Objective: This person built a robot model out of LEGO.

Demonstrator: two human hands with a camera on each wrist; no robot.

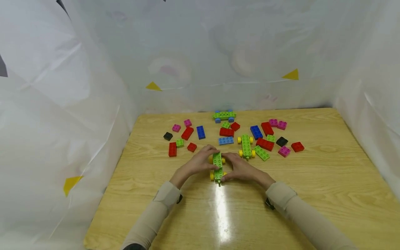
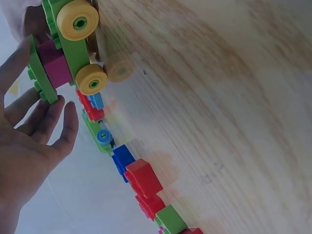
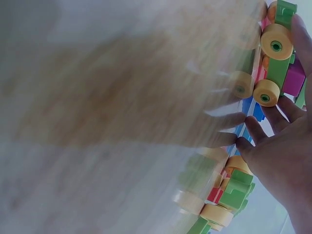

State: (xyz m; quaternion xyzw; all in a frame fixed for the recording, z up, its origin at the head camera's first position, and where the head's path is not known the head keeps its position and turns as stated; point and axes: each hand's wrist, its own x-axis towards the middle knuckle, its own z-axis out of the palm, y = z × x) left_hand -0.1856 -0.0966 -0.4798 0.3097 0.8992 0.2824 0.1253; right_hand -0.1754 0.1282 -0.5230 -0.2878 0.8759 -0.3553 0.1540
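Between the two hands on the table stands a green toy car base (image 1: 218, 175) with yellow wheels. A magenta brick (image 2: 55, 66) sits on it, topped by a green plate (image 2: 42, 78) whose end overhangs the brick. My left hand (image 1: 200, 162) pinches this green plate between thumb and fingers. From the other side my right hand (image 1: 243, 169) holds the car base, thumb by its near end and fingers by its far end. The magenta brick is hidden under the plate in the head view.
A second green car base (image 1: 246, 146) with yellow wheels stands right of the hands. Farther back is a green base (image 1: 224, 115) with blue wheels. Loose bricks, such as a red brick (image 1: 172, 149), a light blue plate (image 1: 226, 140) and a black brick (image 1: 282, 141), lie across the wooden table (image 1: 150, 166).
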